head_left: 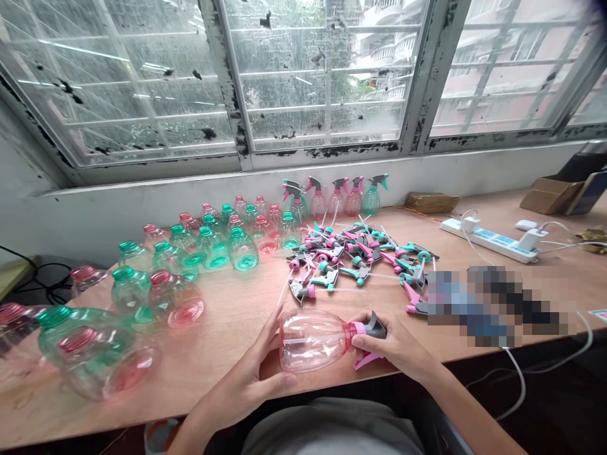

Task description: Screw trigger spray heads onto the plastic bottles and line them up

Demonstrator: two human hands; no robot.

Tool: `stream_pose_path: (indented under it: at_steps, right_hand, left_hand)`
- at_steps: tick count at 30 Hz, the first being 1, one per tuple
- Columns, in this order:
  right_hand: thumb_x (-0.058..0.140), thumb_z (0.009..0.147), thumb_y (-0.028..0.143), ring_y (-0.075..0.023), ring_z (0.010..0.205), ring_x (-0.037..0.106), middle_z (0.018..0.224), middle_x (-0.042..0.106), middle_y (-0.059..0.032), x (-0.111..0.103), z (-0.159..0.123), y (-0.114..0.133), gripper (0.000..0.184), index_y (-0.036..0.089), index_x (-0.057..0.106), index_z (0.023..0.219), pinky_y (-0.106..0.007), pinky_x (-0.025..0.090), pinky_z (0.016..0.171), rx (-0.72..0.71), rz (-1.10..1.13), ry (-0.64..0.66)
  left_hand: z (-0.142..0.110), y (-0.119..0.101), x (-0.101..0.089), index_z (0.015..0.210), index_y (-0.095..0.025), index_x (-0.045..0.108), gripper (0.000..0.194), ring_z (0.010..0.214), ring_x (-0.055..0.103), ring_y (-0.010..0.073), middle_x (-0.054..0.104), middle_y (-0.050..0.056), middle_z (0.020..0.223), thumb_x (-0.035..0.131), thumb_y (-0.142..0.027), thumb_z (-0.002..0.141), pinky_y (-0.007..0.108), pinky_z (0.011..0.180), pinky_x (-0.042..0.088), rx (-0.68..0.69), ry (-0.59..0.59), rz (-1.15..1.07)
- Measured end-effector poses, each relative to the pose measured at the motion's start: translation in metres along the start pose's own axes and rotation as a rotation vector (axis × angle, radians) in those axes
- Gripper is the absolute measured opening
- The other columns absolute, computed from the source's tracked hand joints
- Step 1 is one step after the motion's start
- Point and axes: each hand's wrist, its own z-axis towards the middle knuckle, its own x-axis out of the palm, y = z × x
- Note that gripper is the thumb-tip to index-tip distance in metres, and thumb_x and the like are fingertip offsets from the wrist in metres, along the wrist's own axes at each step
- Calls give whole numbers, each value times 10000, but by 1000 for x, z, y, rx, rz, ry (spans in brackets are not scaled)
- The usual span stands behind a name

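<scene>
A clear pink spray bottle (313, 341) lies on its side in front of me, its base to the left. My right hand (391, 344) closes around the grey and pink spray head (372, 327) at the bottle's neck, with the pink trigger pointing down toward me. Inside the bottle a pale tube shows faintly. My left hand (258, 360) is cupped loosely at the base, fingers stretched and thumb apart; whether it touches the bottle I cannot tell for sure. Just beyond the bottle is a pile of loose spray heads (332, 253) in pink, teal and grey, with white tubes.
Several open pink and green bottles (206, 249) stand on the left of the wooden table (227, 328). Bottles fitted with spray heads (353, 196) line the wall below the window. To the right are a white power strip (493, 240), cables, a cardboard box (552, 193) and blurred-out items.
</scene>
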Motion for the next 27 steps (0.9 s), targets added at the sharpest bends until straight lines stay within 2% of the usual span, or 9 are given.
stream_pose_path:
  at_steps: [5, 8, 11, 15, 17, 20, 27]
  right_hand:
    - [857, 797, 416, -166, 617, 718, 711, 779, 4, -1, 0, 0, 328, 164, 688, 920, -263, 595, 611, -3, -16, -2]
    - [851, 806, 420, -163, 614, 715, 710, 781, -1, -1, 0, -1, 331, 159, 685, 924, -262, 594, 602, 6, 7, 7]
    - [849, 804, 430, -179, 614, 728, 719, 785, -12, 0, 0, -1, 335, 160, 682, 912, -282, 606, 594, 21, 9, 22]
    - [843, 804, 442, -201, 617, 750, 719, 787, -15, 0, -1, 0, 341, 165, 679, 918, -302, 615, 600, 12, -22, 17]
    - [849, 797, 441, -207, 618, 756, 716, 787, -14, 0, -1, -1, 349, 165, 677, 925, -306, 621, 602, 12, -21, 18]
    - [864, 784, 426, -199, 599, 753, 698, 786, -7, 0, 0, -2, 362, 163, 666, 934, -300, 619, 594, 20, -1, 7]
    - [834, 818, 440, -213, 623, 763, 722, 803, -21, -1, 0, -2, 322, 174, 662, 878, -301, 620, 595, 12, -36, 29]
  left_hand:
    - [2, -4, 0, 1629, -347, 191, 859, 1563, 234, 340, 242, 33, 1715, 708, -363, 944, 509, 1286, 232, 8, 19, 1]
    - [2, 0, -1, 1633, -384, 102, 900, 1562, 239, 337, 200, 30, 1726, 693, -378, 955, 512, 1287, 217, 21, 11, 45]
    - [1, 6, -1, 1627, -422, 55, 855, 1570, 222, 321, 155, 15, 1736, 632, -383, 997, 509, 1293, 177, 46, 7, 58]
    - [1, 5, 1, 1615, -428, -67, 990, 1565, 239, 319, 164, 48, 1732, 681, -379, 969, 534, 1276, 221, 30, 10, -53]
    - [2, 0, 1, 1626, -404, 28, 937, 1577, 199, 317, 170, 57, 1729, 689, -387, 963, 508, 1275, 243, 31, 26, -85]
    - [3, -5, 2, 1602, -356, 224, 782, 1570, 218, 320, 219, 68, 1712, 684, -365, 969, 475, 1281, 249, 30, 56, -46]
    - [3, 2, 1, 1585, -410, 132, 736, 1527, 326, 346, 222, 104, 1702, 601, -374, 1019, 524, 1237, 319, 97, 57, -40]
